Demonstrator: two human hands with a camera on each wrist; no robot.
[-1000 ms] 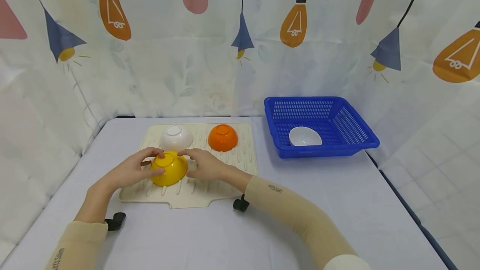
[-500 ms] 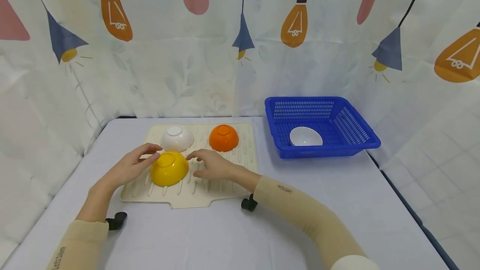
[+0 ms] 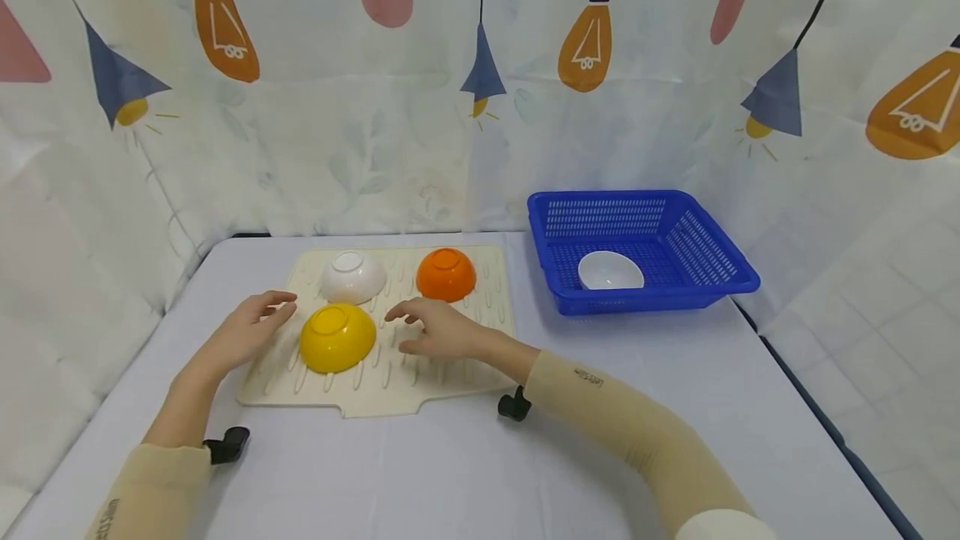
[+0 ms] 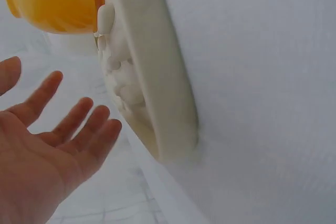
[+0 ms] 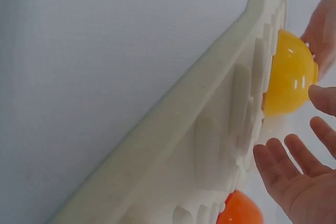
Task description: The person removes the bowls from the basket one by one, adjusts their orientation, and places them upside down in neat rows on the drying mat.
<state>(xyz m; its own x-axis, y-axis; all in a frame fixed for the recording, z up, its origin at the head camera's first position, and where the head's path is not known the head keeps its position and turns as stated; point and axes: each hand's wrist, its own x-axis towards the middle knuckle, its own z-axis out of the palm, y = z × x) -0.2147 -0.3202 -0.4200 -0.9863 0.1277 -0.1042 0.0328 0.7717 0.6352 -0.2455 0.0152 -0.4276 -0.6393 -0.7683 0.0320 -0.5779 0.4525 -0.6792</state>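
A yellow bowl (image 3: 337, 338) lies upside down on a cream ridged drying mat (image 3: 442, 377), near its front left. My left hand (image 3: 251, 332) hovers left of the bowl, apart from it, fingers relaxed. To the bowl's right my right hand (image 3: 442, 330) is held over the mat with loosely bent fingers and nothing in them. Behind the yellow bowl sits an upturned white bowl (image 3: 353, 277), and an upturned orange bowl (image 3: 446, 275) is at the back right of the mat. Both wrist views show spread fingers beside the yellow bowl (image 4: 58, 3).
At the back right of the white-covered table (image 3: 375, 482) stands a blue plastic basket (image 3: 630, 303). Inside it a white bowl (image 3: 611, 272) lies tilted, its inside showing. A printed curtain (image 3: 420, 148) hangs behind the table.
Both hands have let go of the yellow bowl and drawn apart, the left hand to the left and the right hand to the right. The bowl stays in place on the mat.
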